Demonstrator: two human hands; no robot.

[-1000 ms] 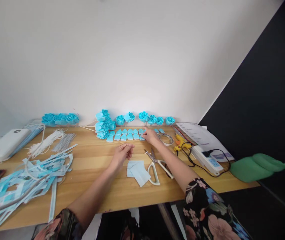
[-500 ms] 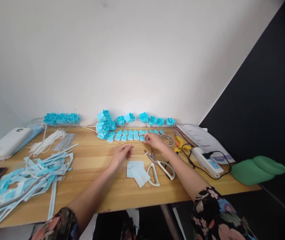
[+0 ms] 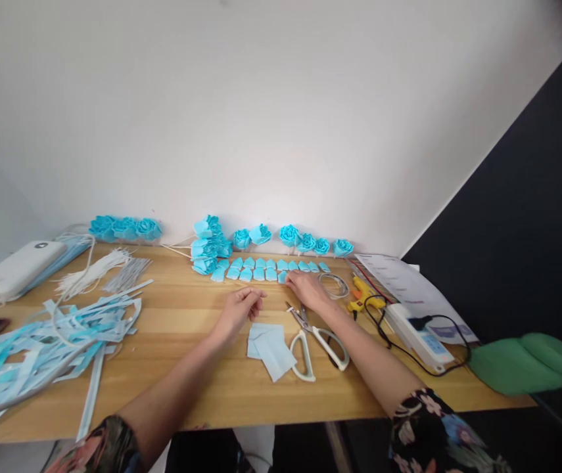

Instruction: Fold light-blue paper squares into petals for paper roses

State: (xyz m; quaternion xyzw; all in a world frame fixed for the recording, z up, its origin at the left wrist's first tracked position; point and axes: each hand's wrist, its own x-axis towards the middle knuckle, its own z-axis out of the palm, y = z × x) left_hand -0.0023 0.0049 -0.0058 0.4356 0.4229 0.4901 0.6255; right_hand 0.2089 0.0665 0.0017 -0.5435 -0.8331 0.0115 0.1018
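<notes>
My right hand is at the right end of the front row of light-blue fabric petals. Its fingers are drawn together, their tips on the last blue petal of that row. Over the middle of the table my left hand is closed, thumb against the fingers; whatever it may hold is hidden. Cut light-blue fabric pieces lie overlapping in front of it. Beside them, below my right wrist, rest scissors with white handles, blades slightly apart. A second row of petals runs behind the front one.
Blue fabric roses stand along the wall. At right are a wire coil, a yellow glue gun, a power strip and a green object. At left lie blue strips, white cords and a power bank.
The camera view has shifted slightly. My right hand's fingers have settled lower over the end petal. My left hand stays closed in nearly the same place.
</notes>
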